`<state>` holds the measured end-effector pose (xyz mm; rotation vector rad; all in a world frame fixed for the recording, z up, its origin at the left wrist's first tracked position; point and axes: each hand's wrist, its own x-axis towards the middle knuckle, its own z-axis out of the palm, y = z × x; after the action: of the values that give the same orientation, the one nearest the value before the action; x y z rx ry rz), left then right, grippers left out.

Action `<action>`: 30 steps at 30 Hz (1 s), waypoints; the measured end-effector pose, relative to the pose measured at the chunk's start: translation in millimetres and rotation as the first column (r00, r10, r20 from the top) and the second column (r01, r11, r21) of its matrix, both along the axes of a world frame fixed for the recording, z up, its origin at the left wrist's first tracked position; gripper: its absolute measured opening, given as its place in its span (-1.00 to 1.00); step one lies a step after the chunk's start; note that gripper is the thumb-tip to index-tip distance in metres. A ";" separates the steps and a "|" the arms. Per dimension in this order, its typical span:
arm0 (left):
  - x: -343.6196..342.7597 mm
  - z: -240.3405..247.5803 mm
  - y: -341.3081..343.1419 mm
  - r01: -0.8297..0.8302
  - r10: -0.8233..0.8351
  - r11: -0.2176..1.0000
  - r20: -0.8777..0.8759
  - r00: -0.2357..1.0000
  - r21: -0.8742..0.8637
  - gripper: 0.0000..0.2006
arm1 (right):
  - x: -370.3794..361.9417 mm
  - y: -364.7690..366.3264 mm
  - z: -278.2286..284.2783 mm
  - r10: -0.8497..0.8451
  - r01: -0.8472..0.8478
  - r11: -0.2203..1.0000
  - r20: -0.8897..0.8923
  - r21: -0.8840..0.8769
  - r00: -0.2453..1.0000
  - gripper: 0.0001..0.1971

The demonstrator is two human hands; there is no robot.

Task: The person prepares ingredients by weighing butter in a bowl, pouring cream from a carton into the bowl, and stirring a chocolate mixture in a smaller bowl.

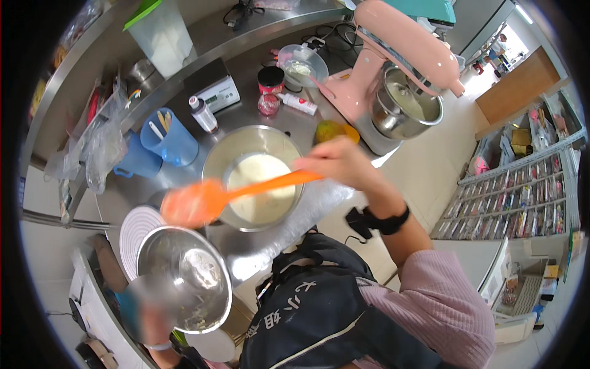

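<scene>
My right hand [344, 163] is closed around the handle of an orange spatula [246, 189]. The spatula's broad head, smeared by motion and coated in something pale, hangs between a large metal pot [295, 144] and a mixing bowl. Inside the pot is a creamy, pale yellow mixture [261, 178]. At lower left, my left hand [153, 317] grips the outer edge of the metal mixing bowl [212, 307], though its fingers are blurred. That bowl is tilted, with a thin pale residue on its inner wall. A ridged, whitish round plate [138, 237] lies partly beneath it.
A pink stand mixer [405, 37] with a steel bowl stands at far right, a mango [332, 130] beside it. Behind the pot are a digital scale [218, 92], a small bottle [203, 115], jars and a tube. Blue jugs [172, 141] stand to the left, under a metal shelf.
</scene>
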<state>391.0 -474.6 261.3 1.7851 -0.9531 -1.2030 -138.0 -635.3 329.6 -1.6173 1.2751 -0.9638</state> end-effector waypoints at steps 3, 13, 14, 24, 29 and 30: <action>-45.2 25.5 11.0 -0.336 0.334 0.941 -0.226 0.915 0.034 -0.66 | -72.0 -11.9 -2.3 -0.313 0.297 0.935 0.054 0.191 0.948 -0.62; -108.3 29.5 26.1 -0.576 0.596 0.803 -0.230 0.769 0.156 -0.82 | -119.9 -233.8 -144.1 -0.640 0.628 0.768 -0.134 -0.124 0.757 -0.69; -119.8 34.3 25.4 -0.612 0.633 0.774 -0.218 0.743 0.162 -0.82 | -112.0 -251.0 -148.3 -0.640 0.626 0.766 -0.256 -0.145 0.724 -0.69; -142.8 29.1 72.1 -0.633 0.678 0.734 -0.307 0.668 0.245 -0.83 | -81.6 -297.9 -210.9 -0.454 0.549 0.835 -0.539 0.020 0.710 -0.63; -142.2 20.7 74.1 -0.683 0.732 0.682 -0.257 0.631 0.262 -0.84 | -85.6 -281.3 -194.4 -0.362 0.507 0.857 -0.597 0.087 0.716 -0.61; -140.5 18.2 74.0 -0.733 0.778 0.628 -0.237 0.582 0.262 -0.83 | -84.6 -271.9 -184.6 -0.348 0.482 0.872 -0.587 0.085 0.731 -0.60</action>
<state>250.5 -400.6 279.5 1.7188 0.1477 -0.9369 -222.7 -907.2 145.0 -1.4965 2.1498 -0.5599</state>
